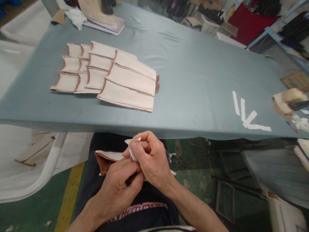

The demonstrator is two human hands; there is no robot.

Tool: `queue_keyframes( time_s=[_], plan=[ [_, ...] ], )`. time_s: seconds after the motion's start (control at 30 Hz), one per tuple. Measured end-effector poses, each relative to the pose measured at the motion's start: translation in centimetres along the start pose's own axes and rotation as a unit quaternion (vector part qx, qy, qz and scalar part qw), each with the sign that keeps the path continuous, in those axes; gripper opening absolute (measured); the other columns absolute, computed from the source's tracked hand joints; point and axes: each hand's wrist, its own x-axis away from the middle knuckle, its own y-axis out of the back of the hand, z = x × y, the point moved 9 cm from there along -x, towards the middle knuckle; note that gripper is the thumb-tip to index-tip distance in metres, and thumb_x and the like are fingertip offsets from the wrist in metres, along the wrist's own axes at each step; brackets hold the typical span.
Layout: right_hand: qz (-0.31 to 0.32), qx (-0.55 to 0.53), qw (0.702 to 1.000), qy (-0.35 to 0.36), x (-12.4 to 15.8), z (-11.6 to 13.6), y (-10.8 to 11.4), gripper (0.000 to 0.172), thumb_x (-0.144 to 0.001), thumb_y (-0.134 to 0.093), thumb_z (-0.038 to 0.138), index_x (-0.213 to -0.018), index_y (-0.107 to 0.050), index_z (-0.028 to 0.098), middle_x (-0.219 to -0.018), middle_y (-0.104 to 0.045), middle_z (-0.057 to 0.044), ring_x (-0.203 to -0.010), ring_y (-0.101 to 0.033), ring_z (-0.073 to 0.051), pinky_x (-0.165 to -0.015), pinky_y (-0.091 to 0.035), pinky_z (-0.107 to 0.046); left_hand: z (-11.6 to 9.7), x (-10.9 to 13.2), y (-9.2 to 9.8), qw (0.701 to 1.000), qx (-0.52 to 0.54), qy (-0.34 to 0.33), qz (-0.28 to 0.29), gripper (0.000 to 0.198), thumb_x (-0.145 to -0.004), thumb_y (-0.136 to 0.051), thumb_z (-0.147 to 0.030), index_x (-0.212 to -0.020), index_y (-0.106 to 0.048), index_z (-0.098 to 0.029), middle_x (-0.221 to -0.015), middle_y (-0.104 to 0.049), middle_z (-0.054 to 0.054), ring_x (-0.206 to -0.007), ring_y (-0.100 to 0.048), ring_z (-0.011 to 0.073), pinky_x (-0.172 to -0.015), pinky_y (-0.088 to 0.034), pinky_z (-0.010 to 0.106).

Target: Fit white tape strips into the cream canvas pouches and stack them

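A cream fabric piece with a brown inner side [103, 163] lies across my lap, partly hidden by my hands. My left hand [122, 182] is closed around it, fingers curled and thumb pressed in. Just above and touching it, my right hand [152, 159] pinches a small crumpled white strip [132, 151] between thumb and fingers. Whether this strip is paper or cloth I cannot tell. On the table past my hands, several similar cream pieces with brown-edged openings [130, 83] lie in overlapping rows.
The table [193, 80] has a blue-green cover, its near edge just beyond my hands. Several white strips [242, 109] lie at its right side. A white tub [51, 170] with more cream pieces stands at lower left. Metal frames [224, 199] stand low on the right.
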Motion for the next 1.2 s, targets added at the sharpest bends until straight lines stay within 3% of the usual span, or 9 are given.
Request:
queue_keyframes(
  time_s=[0.13,0.23,0.33,0.43,0.9,1.2],
  plan=[
    [0.009,0.041,0.998,0.048,0.6,0.8,-0.1,0.020,-0.108,-0.080,0.042,-0.107,-0.070,0.025,-0.096,-0.092,-0.006,-0.083,-0.088,-0.021,-0.074,-0.066,-0.028,-0.2,-0.1,0.4,1.000,0.008,-0.001,-0.016,0.029,-0.102,-0.060,-0.004,-0.082,-0.071,-0.021,-0.077,-0.078,-0.002,-0.067,-0.075,0.0124,-0.068,-0.058,0.018],
    [0.011,0.118,0.980,0.161,1.2,2.5,0.1,0.002,-0.106,-0.076,0.025,-0.107,-0.075,0.025,-0.101,-0.092,-0.005,-0.089,-0.089,-0.020,-0.080,-0.067,-0.029,-0.1,0.0,0.6,1.000,0.002,-0.003,-0.027,0.027,-0.101,-0.060,-0.004,-0.086,-0.074,-0.021,-0.086,-0.085,0.002,-0.076,-0.082,0.0152,-0.074,-0.063,0.020],
    [0.029,0.182,0.942,0.280,2.2,4.0,-0.3,0.016,-0.104,-0.070,0.012,-0.107,-0.079,0.025,-0.104,-0.092,-0.004,-0.091,-0.087,-0.019,-0.084,-0.068,-0.029,-0.1,0.2,0.8,0.999,-0.013,-0.015,-0.039,0.028,-0.099,-0.059,-0.002,-0.086,-0.075,-0.021,-0.088,-0.087,0.003,-0.078,-0.084,0.0163,-0.076,-0.064,0.020],
    [0.039,0.193,0.925,0.324,2.6,4.1,-0.3,0.021,-0.106,-0.066,0.009,-0.108,-0.081,0.025,-0.104,-0.092,-0.004,-0.092,-0.087,-0.018,-0.085,-0.069,-0.029,-0.2,0.3,0.9,0.998,-0.022,-0.027,-0.045,0.029,-0.098,-0.059,0.000,-0.083,-0.073,-0.021,-0.080,-0.084,-0.001,-0.068,-0.079,0.0142,-0.069,-0.061,0.020],
    [0.028,0.176,0.901,0.395,3.0,5.2,0.3,0.011,-0.112,-0.074,0.015,-0.108,-0.082,0.021,-0.102,-0.093,-0.007,-0.090,-0.088,-0.019,-0.086,-0.071,-0.029,-0.5,0.0,0.8,0.998,-0.005,-0.029,-0.046,0.028,-0.103,-0.061,-0.002,-0.085,-0.070,-0.021,-0.081,-0.081,-0.002,-0.071,-0.076,0.0128,-0.073,-0.062,0.018],
    [-0.007,0.144,0.943,0.301,2.0,4.1,1.6,0.013,-0.110,-0.077,0.023,-0.100,-0.086,0.022,-0.098,-0.092,-0.005,-0.085,-0.088,-0.018,-0.080,-0.069,-0.026,0.0,0.3,0.8,0.999,-0.016,-0.017,-0.037,0.030,-0.104,-0.062,-0.004,-0.081,-0.069,-0.022,-0.077,-0.076,-0.004,-0.068,-0.074,0.0109,-0.070,-0.057,0.017]
  ],
)
